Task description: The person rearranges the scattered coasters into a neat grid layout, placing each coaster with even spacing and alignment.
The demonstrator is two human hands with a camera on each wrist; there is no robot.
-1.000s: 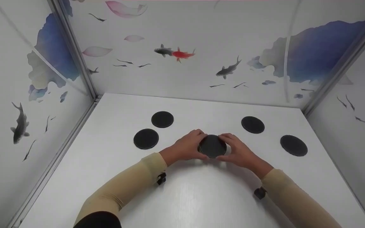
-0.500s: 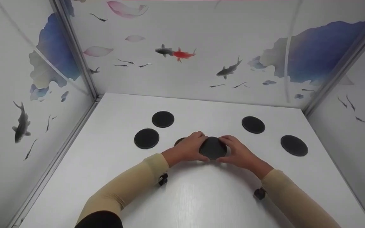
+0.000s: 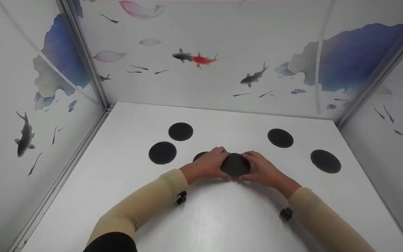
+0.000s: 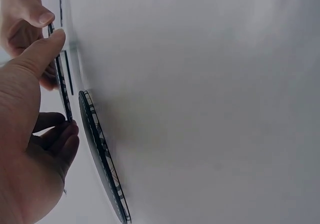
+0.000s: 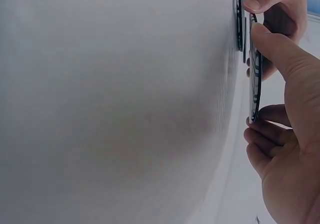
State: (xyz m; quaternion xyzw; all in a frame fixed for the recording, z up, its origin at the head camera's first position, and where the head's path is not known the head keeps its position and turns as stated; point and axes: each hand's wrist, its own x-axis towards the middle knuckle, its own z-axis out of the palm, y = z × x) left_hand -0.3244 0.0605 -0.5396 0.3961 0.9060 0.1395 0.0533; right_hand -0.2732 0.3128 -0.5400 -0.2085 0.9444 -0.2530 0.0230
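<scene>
Black disc (image 3: 235,165), held (thin, round).

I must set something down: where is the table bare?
Bare: the white table, near side, between left beige fabric sleeve and right beige sleeve; also between the back left round black disc and back right black disc. Crowded: the middle; left grip and right grip hold one round black disc; left grip partly hides another disc.

You face white walls (image 3: 194,24) with fish pictures (image 3: 252,77).
Ahead is a red fish (image 3: 203,60), and gray poles (image 3: 84,54) stand in the corners by your white table (image 3: 208,218).
</scene>
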